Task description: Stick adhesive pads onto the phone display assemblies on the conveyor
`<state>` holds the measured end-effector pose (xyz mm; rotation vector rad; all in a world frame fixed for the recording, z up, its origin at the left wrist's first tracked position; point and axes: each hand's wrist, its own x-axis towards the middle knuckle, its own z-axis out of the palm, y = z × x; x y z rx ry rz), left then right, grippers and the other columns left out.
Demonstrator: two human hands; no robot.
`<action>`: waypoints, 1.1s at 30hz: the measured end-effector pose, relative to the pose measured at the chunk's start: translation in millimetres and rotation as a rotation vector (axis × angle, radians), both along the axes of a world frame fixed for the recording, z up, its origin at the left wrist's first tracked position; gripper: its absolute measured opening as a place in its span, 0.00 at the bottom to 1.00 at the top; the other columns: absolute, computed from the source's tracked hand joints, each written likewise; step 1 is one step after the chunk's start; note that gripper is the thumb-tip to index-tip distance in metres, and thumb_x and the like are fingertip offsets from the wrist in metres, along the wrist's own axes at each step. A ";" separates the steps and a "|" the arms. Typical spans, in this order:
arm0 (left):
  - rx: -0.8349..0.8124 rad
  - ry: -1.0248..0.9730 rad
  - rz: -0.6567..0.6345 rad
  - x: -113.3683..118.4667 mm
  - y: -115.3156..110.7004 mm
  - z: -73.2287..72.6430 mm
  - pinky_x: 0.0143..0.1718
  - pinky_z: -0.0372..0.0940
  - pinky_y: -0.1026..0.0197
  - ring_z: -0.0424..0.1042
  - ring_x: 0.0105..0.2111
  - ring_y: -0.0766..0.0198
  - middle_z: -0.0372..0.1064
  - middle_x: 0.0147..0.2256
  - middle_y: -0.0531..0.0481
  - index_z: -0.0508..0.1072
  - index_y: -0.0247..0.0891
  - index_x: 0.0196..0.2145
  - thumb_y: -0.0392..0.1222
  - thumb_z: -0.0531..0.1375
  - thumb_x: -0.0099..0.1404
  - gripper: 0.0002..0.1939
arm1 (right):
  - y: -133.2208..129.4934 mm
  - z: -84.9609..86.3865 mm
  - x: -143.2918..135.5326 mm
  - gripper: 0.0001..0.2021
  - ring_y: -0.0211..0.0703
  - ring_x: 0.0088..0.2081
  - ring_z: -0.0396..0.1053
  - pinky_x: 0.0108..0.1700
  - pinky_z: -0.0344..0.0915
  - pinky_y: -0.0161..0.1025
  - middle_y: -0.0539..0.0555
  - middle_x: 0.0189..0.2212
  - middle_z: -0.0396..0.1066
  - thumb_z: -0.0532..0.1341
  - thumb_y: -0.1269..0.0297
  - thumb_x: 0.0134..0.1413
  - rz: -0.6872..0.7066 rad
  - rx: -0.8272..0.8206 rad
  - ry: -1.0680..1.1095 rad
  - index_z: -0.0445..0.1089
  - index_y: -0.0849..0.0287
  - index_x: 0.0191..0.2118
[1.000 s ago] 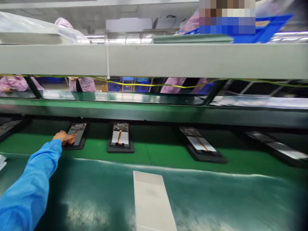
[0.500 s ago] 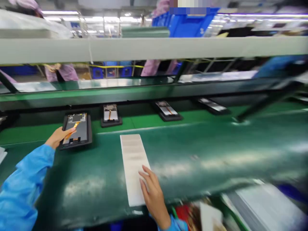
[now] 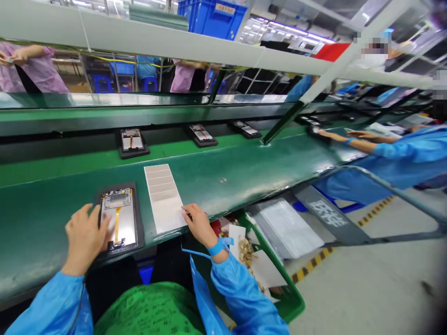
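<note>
Tablet (image 3: 126, 221) beside L hand (image 3: 84, 235) w/ fingers spread, R hand (image 3: 200, 225) at sheet (image 3: 163, 202), pinch unclear

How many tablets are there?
4 clear: a tablet by the left hand, plus a left tablet, middle tablet and right tablet on the belt. More may hide near the co-worker's hand.

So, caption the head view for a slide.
Over a green worktop: left hand at a silver rectangular device with exposed circuitry, right hand at a pale rectangular sheet.
</note>
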<state>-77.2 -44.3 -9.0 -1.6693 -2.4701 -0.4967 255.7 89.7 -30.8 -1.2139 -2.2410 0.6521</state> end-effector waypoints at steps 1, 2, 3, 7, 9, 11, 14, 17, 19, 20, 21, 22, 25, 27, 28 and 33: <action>0.056 -0.021 -0.130 17.1 5.8 -0.5 0.56 0.60 0.38 0.63 0.59 0.41 0.65 0.57 0.33 0.72 0.36 0.54 0.51 0.48 0.72 0.23 | 1.9 -0.5 -2.2 0.12 0.46 0.45 0.71 0.52 0.68 0.43 0.58 0.44 0.70 0.57 0.73 0.63 -0.004 -0.007 -0.029 0.71 0.60 0.50; 0.087 -0.058 -0.285 36.9 12.7 -2.7 0.58 0.59 0.41 0.63 0.60 0.46 0.66 0.57 0.36 0.71 0.38 0.54 0.46 0.48 0.72 0.20 | 3.9 -1.6 -5.0 0.12 0.45 0.44 0.71 0.51 0.68 0.42 0.57 0.44 0.69 0.58 0.74 0.62 -0.012 -0.012 -0.059 0.71 0.60 0.50; 0.096 -0.090 -0.440 57.8 20.1 -6.6 0.61 0.58 0.43 0.63 0.61 0.50 0.67 0.58 0.39 0.71 0.40 0.55 0.42 0.48 0.72 0.20 | 5.9 -3.1 -8.4 0.12 0.45 0.44 0.71 0.51 0.68 0.41 0.57 0.43 0.69 0.58 0.74 0.61 -0.025 -0.016 -0.087 0.72 0.60 0.49; -0.009 -0.067 -0.747 121.8 42.4 -29.5 0.64 0.53 0.38 0.56 0.66 0.49 0.61 0.64 0.41 0.66 0.41 0.61 0.35 0.49 0.70 0.23 | 12.0 -10.5 -21.4 0.11 0.45 0.41 0.71 0.49 0.68 0.41 0.57 0.42 0.69 0.60 0.76 0.59 -0.099 -0.020 -0.147 0.73 0.60 0.46; -0.042 -0.042 -0.745 131.6 45.5 -39.1 0.64 0.54 0.37 0.55 0.66 0.46 0.60 0.65 0.41 0.66 0.40 0.61 0.36 0.51 0.70 0.23 | 13.6 -13.2 -25.1 0.11 0.46 0.40 0.71 0.48 0.68 0.41 0.58 0.41 0.68 0.60 0.76 0.58 -0.130 -0.018 -0.157 0.73 0.61 0.45; -0.042 -0.027 -0.739 130.7 44.8 -44.9 0.64 0.54 0.38 0.53 0.67 0.46 0.59 0.65 0.41 0.66 0.40 0.61 0.37 0.51 0.70 0.23 | 14.5 -15.1 -26.7 0.10 0.46 0.40 0.70 0.48 0.68 0.42 0.58 0.41 0.68 0.60 0.77 0.57 -0.148 -0.014 -0.161 0.72 0.61 0.43; -0.019 -0.019 -0.751 124.9 42.7 -47.7 0.65 0.53 0.39 0.53 0.67 0.47 0.58 0.66 0.42 0.65 0.41 0.62 0.37 0.52 0.71 0.23 | 13.6 -16.8 -26.4 0.10 0.47 0.41 0.69 0.49 0.68 0.43 0.57 0.39 0.68 0.59 0.79 0.55 -0.155 0.001 -0.157 0.72 0.61 0.41; -0.009 -0.012 -0.750 124.3 42.4 -47.5 0.64 0.54 0.39 0.53 0.67 0.47 0.58 0.66 0.42 0.65 0.41 0.62 0.38 0.52 0.71 0.23 | 7.6 -17.9 -25.1 0.14 0.48 0.45 0.68 0.51 0.67 0.44 0.58 0.43 0.68 0.57 0.79 0.56 -0.142 0.035 -0.134 0.71 0.61 0.46; -0.014 -0.008 -0.746 126.1 42.5 -46.9 0.64 0.54 0.38 0.53 0.67 0.47 0.58 0.66 0.42 0.65 0.40 0.62 0.38 0.52 0.71 0.23 | 1.5 -18.7 -24.0 0.15 0.49 0.49 0.67 0.54 0.65 0.45 0.59 0.46 0.67 0.56 0.79 0.58 -0.125 0.061 -0.117 0.72 0.60 0.47; -0.018 -0.006 -0.743 127.0 42.6 -46.5 0.64 0.54 0.38 0.53 0.67 0.46 0.58 0.66 0.42 0.65 0.40 0.62 0.38 0.52 0.71 0.23 | -1.4 -19.1 -23.5 0.14 0.49 0.50 0.66 0.55 0.65 0.46 0.60 0.47 0.67 0.56 0.79 0.58 -0.118 0.072 -0.111 0.72 0.60 0.46; -0.021 -0.005 -0.741 127.8 42.5 -46.0 0.64 0.54 0.38 0.53 0.67 0.46 0.58 0.66 0.42 0.65 0.40 0.62 0.38 0.52 0.71 0.23 | -3.9 -19.5 -22.9 0.13 0.50 0.51 0.65 0.55 0.65 0.46 0.60 0.47 0.67 0.56 0.79 0.58 -0.113 0.081 -0.106 0.73 0.60 0.44; -0.022 -0.005 -0.739 128.3 42.5 -45.4 0.64 0.54 0.38 0.53 0.67 0.46 0.58 0.66 0.42 0.65 0.40 0.62 0.38 0.52 0.71 0.23 | -5.6 -19.9 -22.2 0.12 0.50 0.51 0.65 0.55 0.65 0.47 0.59 0.46 0.68 0.56 0.78 0.59 -0.113 0.087 -0.098 0.73 0.59 0.42; -0.021 -0.008 -0.737 128.8 42.3 -44.0 0.64 0.55 0.38 0.53 0.67 0.47 0.59 0.65 0.41 0.66 0.41 0.62 0.37 0.52 0.71 0.23 | -6.0 -21.0 -20.9 0.10 0.51 0.49 0.66 0.54 0.65 0.48 0.59 0.44 0.68 0.57 0.76 0.60 -0.132 0.099 -0.069 0.71 0.58 0.43; -0.018 -0.015 -0.738 128.6 42.3 -43.4 0.63 0.55 0.38 0.54 0.67 0.47 0.59 0.65 0.40 0.66 0.41 0.61 0.37 0.52 0.70 0.23 | -3.0 -21.5 -21.3 0.11 0.51 0.49 0.66 0.53 0.65 0.48 0.59 0.45 0.68 0.57 0.75 0.60 -0.150 0.095 -0.066 0.70 0.59 0.47; -0.015 -0.019 -0.739 128.5 42.2 -43.3 0.63 0.55 0.38 0.54 0.67 0.47 0.59 0.65 0.40 0.66 0.41 0.61 0.37 0.52 0.70 0.23 | -1.0 -21.5 -22.0 0.12 0.51 0.49 0.66 0.53 0.65 0.48 0.59 0.45 0.67 0.57 0.74 0.60 -0.159 0.088 -0.075 0.70 0.59 0.48; 0.003 -0.025 -0.738 128.3 41.0 -43.2 0.64 0.54 0.38 0.53 0.67 0.47 0.59 0.65 0.40 0.65 0.42 0.62 0.37 0.51 0.71 0.23 | 7.7 -20.2 -28.5 0.08 0.51 0.46 0.66 0.52 0.66 0.48 0.58 0.43 0.67 0.59 0.74 0.57 -0.210 0.037 -0.128 0.70 0.58 0.42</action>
